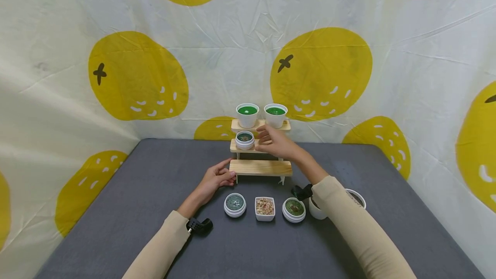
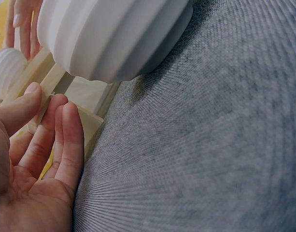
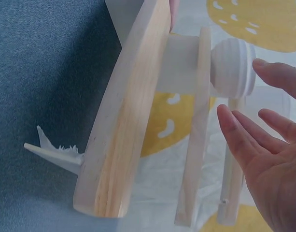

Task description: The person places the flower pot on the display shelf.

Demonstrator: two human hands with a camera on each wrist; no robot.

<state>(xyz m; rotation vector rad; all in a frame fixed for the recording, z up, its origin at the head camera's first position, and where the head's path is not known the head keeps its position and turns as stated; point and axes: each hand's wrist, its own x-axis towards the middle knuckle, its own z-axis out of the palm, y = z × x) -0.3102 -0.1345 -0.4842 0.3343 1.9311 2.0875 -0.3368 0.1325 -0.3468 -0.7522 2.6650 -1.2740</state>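
At left, the lowest of three steps [image 1: 261, 167] is pinched by the left hand [image 1: 214, 179]. Higher, one jar [image 1: 245, 141] and two green-filled cups [image 1: 247, 118] [image 1: 276, 117] are shelved; beside that jar, thumb and fingers of the right hand [image 1: 276, 143] are parted. A frayed leg [image 3: 61, 160] is shown only from the right wrist. Nearer, two pots [image 1: 234, 205] [image 1: 294, 210] and one dish [image 1: 265, 208] are set; white ware [image 1: 317, 212] is half-hidden by a sleeve [image 1: 358, 225].

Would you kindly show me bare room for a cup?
The bottom shelf beside the left hand is bare, as is the table left of the left sleeve. Crowded: the top shelf, with two cups, and the row of containers.
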